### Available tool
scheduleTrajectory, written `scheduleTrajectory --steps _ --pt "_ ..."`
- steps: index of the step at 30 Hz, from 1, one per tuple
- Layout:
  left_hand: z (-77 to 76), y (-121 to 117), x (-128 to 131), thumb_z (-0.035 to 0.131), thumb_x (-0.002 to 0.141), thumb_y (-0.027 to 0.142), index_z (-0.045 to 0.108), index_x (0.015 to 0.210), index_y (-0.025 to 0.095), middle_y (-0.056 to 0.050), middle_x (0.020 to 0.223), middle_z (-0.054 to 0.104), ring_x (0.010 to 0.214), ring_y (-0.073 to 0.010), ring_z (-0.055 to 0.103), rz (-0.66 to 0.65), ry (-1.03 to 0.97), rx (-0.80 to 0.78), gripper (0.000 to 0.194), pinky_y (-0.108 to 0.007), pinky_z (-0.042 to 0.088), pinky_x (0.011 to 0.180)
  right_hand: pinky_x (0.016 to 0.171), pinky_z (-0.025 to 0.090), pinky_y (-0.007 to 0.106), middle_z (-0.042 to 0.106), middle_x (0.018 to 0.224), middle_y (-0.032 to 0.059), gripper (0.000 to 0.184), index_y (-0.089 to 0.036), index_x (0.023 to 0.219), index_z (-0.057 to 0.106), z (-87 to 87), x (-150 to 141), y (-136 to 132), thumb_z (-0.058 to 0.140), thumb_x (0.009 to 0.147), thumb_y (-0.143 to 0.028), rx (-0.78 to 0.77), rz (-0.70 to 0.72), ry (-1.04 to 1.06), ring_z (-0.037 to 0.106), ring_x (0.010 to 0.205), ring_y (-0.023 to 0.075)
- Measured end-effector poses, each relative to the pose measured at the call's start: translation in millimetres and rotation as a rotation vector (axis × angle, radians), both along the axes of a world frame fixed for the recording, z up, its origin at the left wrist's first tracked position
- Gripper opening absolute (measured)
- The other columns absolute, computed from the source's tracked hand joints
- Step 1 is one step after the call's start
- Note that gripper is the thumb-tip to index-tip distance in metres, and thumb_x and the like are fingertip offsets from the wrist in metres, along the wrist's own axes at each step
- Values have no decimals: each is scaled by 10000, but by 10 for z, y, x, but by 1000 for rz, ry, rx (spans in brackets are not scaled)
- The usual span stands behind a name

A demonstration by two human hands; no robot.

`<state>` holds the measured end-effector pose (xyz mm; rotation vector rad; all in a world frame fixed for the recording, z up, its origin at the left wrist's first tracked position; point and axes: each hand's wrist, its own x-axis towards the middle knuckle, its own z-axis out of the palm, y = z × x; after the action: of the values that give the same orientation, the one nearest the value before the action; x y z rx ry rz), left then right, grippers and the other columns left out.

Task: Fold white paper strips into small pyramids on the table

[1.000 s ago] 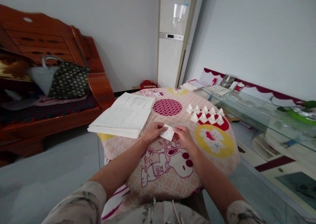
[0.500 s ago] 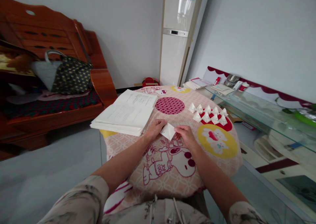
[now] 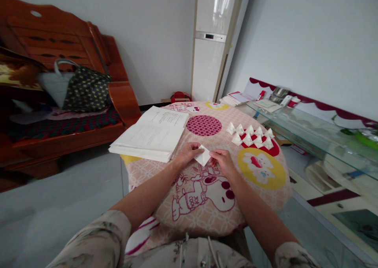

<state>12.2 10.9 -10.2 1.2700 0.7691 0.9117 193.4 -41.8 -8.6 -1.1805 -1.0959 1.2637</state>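
A small folded piece of white paper (image 3: 203,156), diamond-shaped with a crease down it, is held between my two hands just above the tablecloth. My left hand (image 3: 188,153) pinches its left corner, thumb on top. On the opposite corner, my right hand (image 3: 221,159) has thumb and fingers closed. To the right, several white folded paper pyramids (image 3: 248,139) stand in two rows on the cloth. A thick stack of printed paper sheets (image 3: 150,132) lies to the left of my hands.
A patterned pink tablecloth (image 3: 206,205) covers the round table. Along the right runs a glass-topped cabinet (image 3: 319,132) with papers and cups. A wooden sofa (image 3: 118,90) holding a dark patterned bag (image 3: 85,88) stands at the left, and a tall white air conditioner (image 3: 208,67) behind.
My left thumb has moved inward over the paper's left part. Both hands otherwise stay nearly in place, and the view has shifted very slightly.
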Motion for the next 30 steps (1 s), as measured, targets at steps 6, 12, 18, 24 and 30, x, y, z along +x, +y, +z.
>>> scheduleTrajectory --steps 6,12,18,24,30 --pt "-7 -2 -2 798 660 446 667 742 120 -22 633 646 523 -114 538 4 7 20 361 -238 372 516 408 411 246 651 542 13 292 -181 655 714 11 -5 0 788 667 -463 7 9 -1 546 444 136" --pt "22 -28 6 789 674 433 665 745 120 -18 631 639 523 -112 535 -12 4 26 344 -238 378 520 419 413 254 650 537 12 281 -184 651 708 28 1 -17 782 676 -454 6 11 -2 541 447 138" --pt "21 -25 16 775 687 433 648 732 123 -22 627 636 525 -113 537 -31 22 46 338 -232 359 516 418 412 258 651 528 15 278 -180 652 711 37 0 -27 787 653 -448 -9 0 2 529 436 138" --pt "31 -47 14 773 693 430 640 707 122 -18 609 622 510 -103 516 -23 24 53 335 -227 345 508 410 407 248 651 523 11 281 -181 648 708 54 -5 -32 780 649 -453 -9 1 -6 524 427 128" --pt "30 -56 15 780 696 455 658 743 120 -35 635 651 528 -118 544 -26 17 27 359 -232 364 514 410 408 242 655 529 13 277 -182 642 704 62 -5 -41 777 656 -448 -7 11 -3 528 430 125"
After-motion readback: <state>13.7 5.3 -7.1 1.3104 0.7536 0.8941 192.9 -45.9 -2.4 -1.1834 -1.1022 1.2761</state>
